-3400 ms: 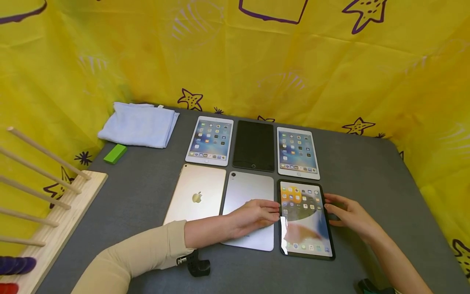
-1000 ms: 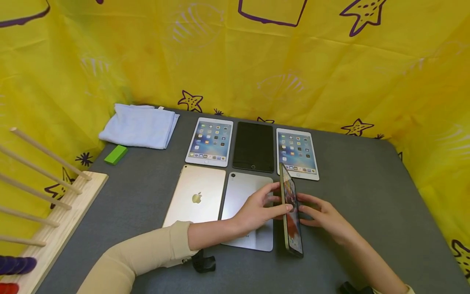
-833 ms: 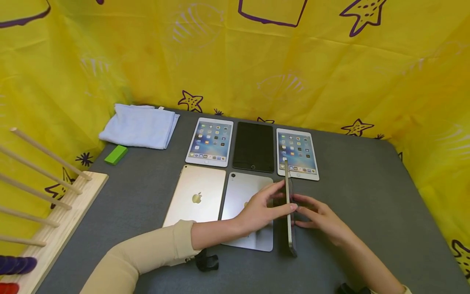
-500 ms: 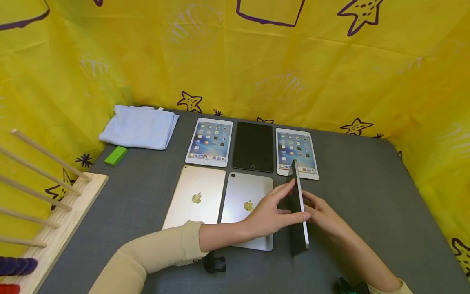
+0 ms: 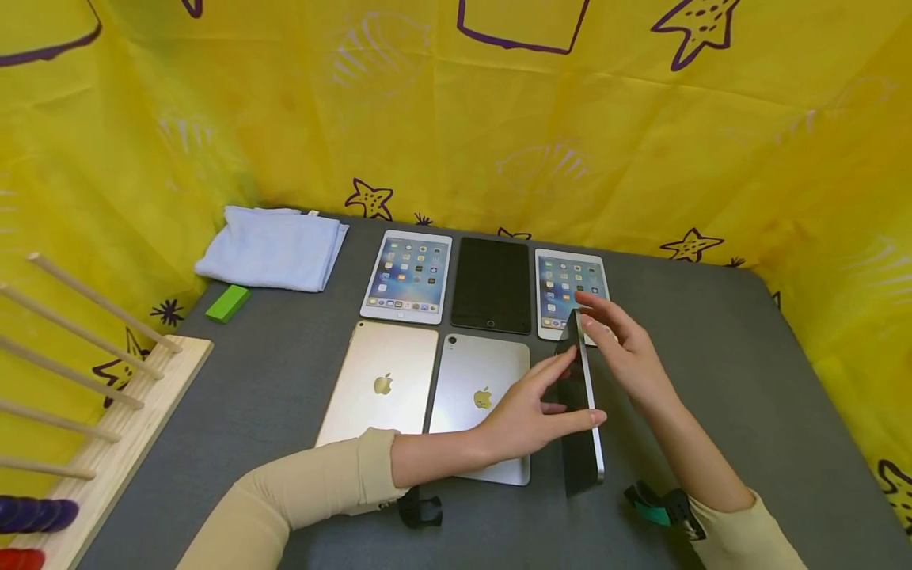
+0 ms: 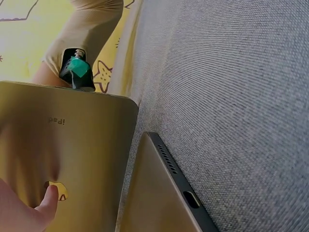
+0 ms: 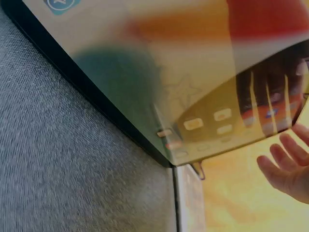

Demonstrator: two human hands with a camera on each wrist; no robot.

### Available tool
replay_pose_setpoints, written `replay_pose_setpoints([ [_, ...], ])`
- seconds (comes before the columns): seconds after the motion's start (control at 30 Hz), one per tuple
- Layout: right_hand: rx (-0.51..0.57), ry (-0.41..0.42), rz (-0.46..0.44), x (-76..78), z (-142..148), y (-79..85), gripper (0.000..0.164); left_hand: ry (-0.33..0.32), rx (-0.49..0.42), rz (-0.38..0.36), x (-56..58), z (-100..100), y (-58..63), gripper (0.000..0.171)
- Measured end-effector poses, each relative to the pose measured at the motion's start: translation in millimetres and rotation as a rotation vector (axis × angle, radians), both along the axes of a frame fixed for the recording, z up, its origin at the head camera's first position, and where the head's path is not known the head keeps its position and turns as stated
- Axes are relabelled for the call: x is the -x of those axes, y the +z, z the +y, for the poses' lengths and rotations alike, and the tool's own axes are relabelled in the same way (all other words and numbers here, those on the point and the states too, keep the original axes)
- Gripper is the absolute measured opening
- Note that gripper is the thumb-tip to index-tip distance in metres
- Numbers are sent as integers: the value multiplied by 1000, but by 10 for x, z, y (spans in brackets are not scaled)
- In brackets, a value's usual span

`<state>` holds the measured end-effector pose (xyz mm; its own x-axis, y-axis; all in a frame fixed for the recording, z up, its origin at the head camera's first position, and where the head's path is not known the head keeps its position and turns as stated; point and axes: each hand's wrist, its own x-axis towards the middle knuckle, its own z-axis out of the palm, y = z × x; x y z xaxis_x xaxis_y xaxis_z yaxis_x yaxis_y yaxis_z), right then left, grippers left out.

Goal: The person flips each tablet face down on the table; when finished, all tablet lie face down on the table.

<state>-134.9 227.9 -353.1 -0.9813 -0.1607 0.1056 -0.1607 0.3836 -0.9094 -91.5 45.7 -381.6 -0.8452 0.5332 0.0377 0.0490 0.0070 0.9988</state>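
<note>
In the head view a tablet point(image 5: 580, 412) stands nearly upright on its long edge, its dark back facing left. My left hand point(image 5: 523, 416) holds it, thumb over the upper edge and fingers against the back. In the left wrist view a fingertip touches near the logo on the tablet back point(image 6: 91, 150). My right hand point(image 5: 634, 356) is at the tablet's far upper corner, fingers spread and thumb by the edge. The lit screen point(image 7: 193, 96) faces the right wrist camera, with the right hand's fingers point(image 7: 282, 166) just beyond its border. A silver tablet point(image 5: 463, 396) lies partly under the left hand.
A gold tablet point(image 5: 381, 380) lies face down at left. Behind are two white-framed tablets point(image 5: 408, 273) point(image 5: 563, 281) and a black tablet point(image 5: 492, 285) between them. A blue cloth point(image 5: 274, 249), green block point(image 5: 228, 304) and wooden peg rack point(image 5: 164, 380) stand left.
The tablet that lay screen up has been raised onto its edge and turned so its back faces left. My right hand has moved from its screen side up to the far upper corner.
</note>
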Motion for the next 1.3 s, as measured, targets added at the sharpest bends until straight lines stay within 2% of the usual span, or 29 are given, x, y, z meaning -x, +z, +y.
replay_pose_setpoints([
  [0.23, 7, 10, 10, 67, -59, -106, 41, -4, 25, 59, 5, -13, -22, 77],
  [0.37, 46, 4, 28, 71, -69, -169, 41, 1, 60, 166, 7, -20, -27, 80],
  [0.53, 111, 10, 42, 72, -74, -224, 39, 7, 87, 421, -15, -43, -10, 85],
  [0.67, 147, 5, 30, 65, -68, -242, 39, -21, 93, 643, -56, -82, 25, 90],
  [0.87, 164, 14, 54, 56, -53, -244, 39, -56, 137, 1054, -91, -79, 49, 90],
  [0.97, 170, 20, 70, 57, -41, -254, 37, -52, 197, 1184, -108, -58, 9, 93],
  [1.1, 192, 29, 67, 54, -20, -271, 38, -65, 320, 1256, -130, -42, -72, 95],
  [1.2, 198, 29, 69, 48, -1, -281, 38, -83, 391, 1263, -144, -28, -123, 91],
  [1.3, 184, 18, 72, 41, 14, -288, 38, -96, 420, 1249, -153, -15, -155, 87],
])
